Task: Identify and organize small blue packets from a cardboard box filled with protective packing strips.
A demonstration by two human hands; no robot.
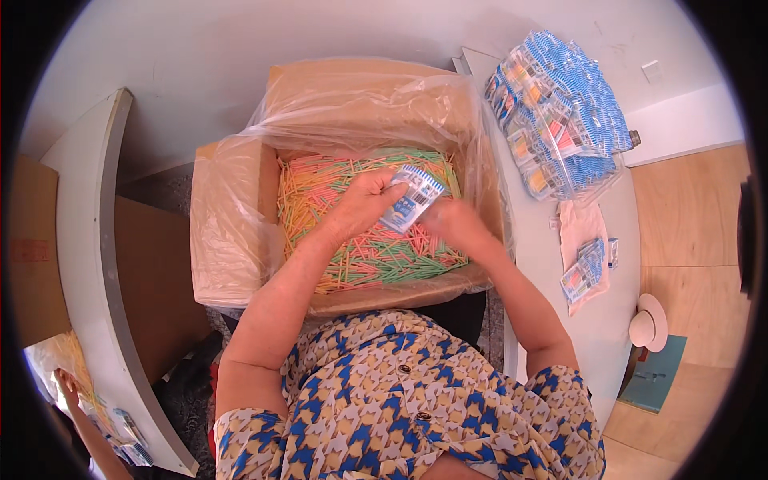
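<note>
My left hand [370, 200] is closed on the upper left edge of a small blue-and-white plastic packet [411, 198], with the thumb across its front. Close by on the packet's right is my right hand [458, 228]; its fingers are smeared by motion and partly behind the packet, so I cannot tell what they hold. Both hands are over a large cardboard box [228, 228] lined with clear plastic film [360, 120]. Short thin sticks [376, 264] in pink, green, yellow and orange fill the box in a loose heap.
On the white table [536, 256] to the right stand a big pile of filled packets [568, 120] and a pink cloth [578, 224] with several packets [584, 270]. A white partition [108, 264] rises at left; beyond it another person's hand [67, 382] reaches among sticks.
</note>
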